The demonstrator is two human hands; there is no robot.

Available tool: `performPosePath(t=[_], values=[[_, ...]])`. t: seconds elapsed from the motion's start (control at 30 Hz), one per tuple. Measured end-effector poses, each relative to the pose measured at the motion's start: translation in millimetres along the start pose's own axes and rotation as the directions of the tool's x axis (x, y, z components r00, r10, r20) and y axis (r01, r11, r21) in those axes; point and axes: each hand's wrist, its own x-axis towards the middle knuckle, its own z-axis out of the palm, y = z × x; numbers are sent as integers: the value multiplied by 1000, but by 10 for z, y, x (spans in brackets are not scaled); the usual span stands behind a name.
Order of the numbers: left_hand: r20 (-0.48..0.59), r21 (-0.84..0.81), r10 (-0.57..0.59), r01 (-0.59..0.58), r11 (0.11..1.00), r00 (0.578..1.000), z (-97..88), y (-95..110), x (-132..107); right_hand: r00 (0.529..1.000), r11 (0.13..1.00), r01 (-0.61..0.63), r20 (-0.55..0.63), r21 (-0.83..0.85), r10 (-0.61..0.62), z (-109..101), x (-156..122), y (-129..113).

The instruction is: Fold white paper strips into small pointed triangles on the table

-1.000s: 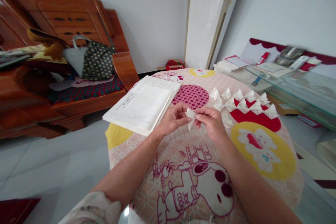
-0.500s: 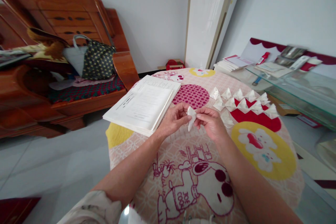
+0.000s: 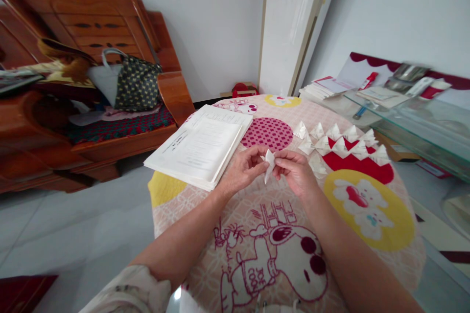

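Between my two hands, over the middle of the round table, is a small folded piece of white paper (image 3: 270, 166) with a pointed top. My left hand (image 3: 245, 168) pinches its left side between thumb and fingers. From the other side my right hand (image 3: 294, 168) grips its right edge with closed fingertips. Several folded white paper pieces (image 3: 340, 144) with peaked tops stand in rows beyond my right hand. To the left of my left hand lies a stack of printed paper sheets (image 3: 200, 146).
A patterned cloth (image 3: 198, 264) covers the table. At the right is a glass shelf (image 3: 433, 137) with a metal bowl (image 3: 409, 72) and papers. A wooden bench (image 3: 110, 24) with a checked bag (image 3: 137, 83) stands at the left, and a tall white cabinet-like unit (image 3: 288, 39) behind.
The folded paper has turned slightly between my fingers, and my left hand has shifted a little to the right. The rows of paper pieces and the stack have stayed put.
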Motion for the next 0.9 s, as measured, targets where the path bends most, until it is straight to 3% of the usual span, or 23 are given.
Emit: performPosePath(t=[0.5,0.73,0.9], values=[[-120,391,138,-81,917,983,3,-25,-53,998,987,57,-8,-151,-59,29,-37,-31],[-51,421,240,-197,885,969,58,41,-72,974,918,220,27,-331,-223,87,-116,-160],[-50,405,227,-188,895,973,64,21,-82,970,903,240,58,-355,-235,100,-135,-194]])
